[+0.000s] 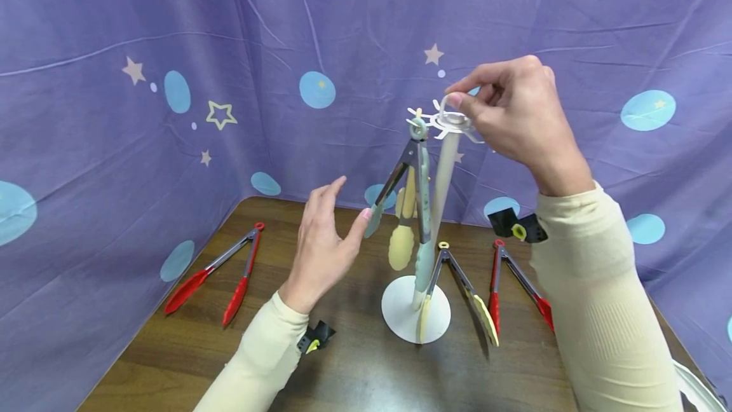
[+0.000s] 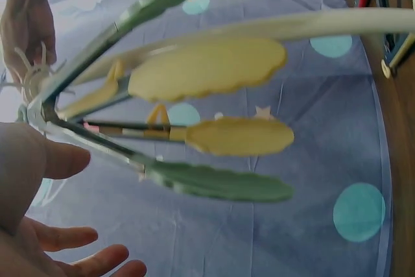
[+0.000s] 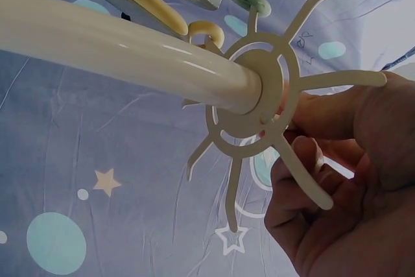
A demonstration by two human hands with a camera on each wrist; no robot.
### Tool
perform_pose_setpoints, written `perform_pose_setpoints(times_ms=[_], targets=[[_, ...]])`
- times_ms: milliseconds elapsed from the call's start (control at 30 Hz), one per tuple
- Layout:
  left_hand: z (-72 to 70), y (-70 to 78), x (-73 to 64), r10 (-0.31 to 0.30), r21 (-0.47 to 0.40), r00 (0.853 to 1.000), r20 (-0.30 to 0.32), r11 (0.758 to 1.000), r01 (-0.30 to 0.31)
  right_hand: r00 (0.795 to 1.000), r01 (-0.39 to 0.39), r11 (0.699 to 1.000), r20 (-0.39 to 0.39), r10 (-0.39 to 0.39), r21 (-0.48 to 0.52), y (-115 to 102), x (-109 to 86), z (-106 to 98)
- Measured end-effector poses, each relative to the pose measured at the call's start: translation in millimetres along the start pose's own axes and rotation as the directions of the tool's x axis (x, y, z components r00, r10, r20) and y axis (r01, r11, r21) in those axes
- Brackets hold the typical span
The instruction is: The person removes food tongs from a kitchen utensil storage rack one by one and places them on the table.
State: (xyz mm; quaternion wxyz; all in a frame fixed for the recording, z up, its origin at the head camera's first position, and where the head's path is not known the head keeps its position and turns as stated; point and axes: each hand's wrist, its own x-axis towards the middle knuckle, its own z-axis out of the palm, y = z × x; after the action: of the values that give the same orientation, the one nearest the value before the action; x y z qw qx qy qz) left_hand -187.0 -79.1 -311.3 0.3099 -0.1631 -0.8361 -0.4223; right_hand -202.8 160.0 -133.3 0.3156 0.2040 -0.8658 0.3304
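Note:
My right hand pinches the small loop at the top of a white stand. In the right wrist view, its fingers are just behind the ring of curved hooks. Mint green tongs hang spread from one hook, with yellow tongs hanging behind them. My left hand is open to the left of the green tongs, its thumb tip overlapping their left arm in the head view. The left wrist view has the thumb beside the green tongs' metal arm, the other fingers extended below.
Red tongs lie spread on the wooden table at left. Yellow-tipped tongs lie by the stand's round base, partly overlapping it in view. Another red pair lies farther right, partly behind my right sleeve. Purple patterned cloth surrounds the table.

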Motion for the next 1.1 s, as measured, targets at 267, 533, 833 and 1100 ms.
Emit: perform_pose_setpoints(times_ms=[267, 533, 833, 1100], targets=[[17.1, 17.2, -4.7, 0.019, -0.039, 0.999, -0.028, 0.999, -0.020, 1.000, 0.010, 0.999, 0.010, -0.010, 0.030, 2.9, 1.0, -0.3], [35.6, 32.1, -11.8, -0.002, -0.015, 0.998, -0.055, 1.000, 0.001, 1.000, 0.017, 0.997, 0.021, -0.018, 0.072, 4.9, 0.8, -0.3], [53.4, 41.3, -14.2, 0.019, 0.053, 0.996, -0.092, 0.998, -0.014, 1.000, 0.014, 0.995, 0.027, -0.017, 0.102, 6.8, 0.3, -0.1], [63.6, 41.2, -13.0, 0.027, 0.053, 0.994, -0.108, 0.998, -0.021, 0.999, 0.010, 0.994, 0.030, -0.013, 0.107, 7.5, 0.7, 0.0]])
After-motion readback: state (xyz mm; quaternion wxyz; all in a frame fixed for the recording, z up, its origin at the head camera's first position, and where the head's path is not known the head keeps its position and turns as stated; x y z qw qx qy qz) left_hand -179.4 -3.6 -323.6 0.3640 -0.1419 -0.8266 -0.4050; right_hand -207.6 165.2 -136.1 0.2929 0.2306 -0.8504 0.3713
